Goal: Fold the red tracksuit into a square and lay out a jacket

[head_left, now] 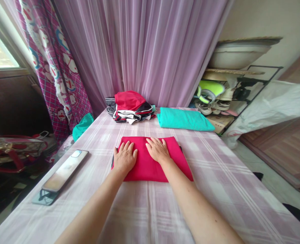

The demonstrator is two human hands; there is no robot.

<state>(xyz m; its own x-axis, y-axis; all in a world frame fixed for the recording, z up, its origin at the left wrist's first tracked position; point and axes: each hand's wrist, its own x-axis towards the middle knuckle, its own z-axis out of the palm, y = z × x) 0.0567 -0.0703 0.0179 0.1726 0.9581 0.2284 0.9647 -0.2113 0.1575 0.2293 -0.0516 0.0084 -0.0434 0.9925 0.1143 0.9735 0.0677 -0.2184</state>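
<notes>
Folded red cloth [144, 166] lies flat right under both hands, on the checked tablecloth [150, 213]; a dark layer peeks out at its left edge, beside the left hand, and a bit at its right edge. Left hand [126, 157]: palm down on the cloth's left part, fingers slightly spread and pointing away from the body, thumb toward the right hand. Right hand [158, 149]: palm down, right of the left one and a touch farther out, fingers fanned forward and left. Neither hand is clamped on anything; fingers extended, hands apart, bare cloth between them. Both bare forearms reach out from the near side and angle inward, the right one crossing the cloth's near edge. Beyond the hands: heap of red, black and white clothes [133, 106], roughly straight ahead; folded teal cloth [185, 119] ahead and right. Phone [66, 171] left of the left hand, well apart. Purple curtain [160, 51] behind everything. Shoe rack [251, 101] far right of the right hand.
</notes>
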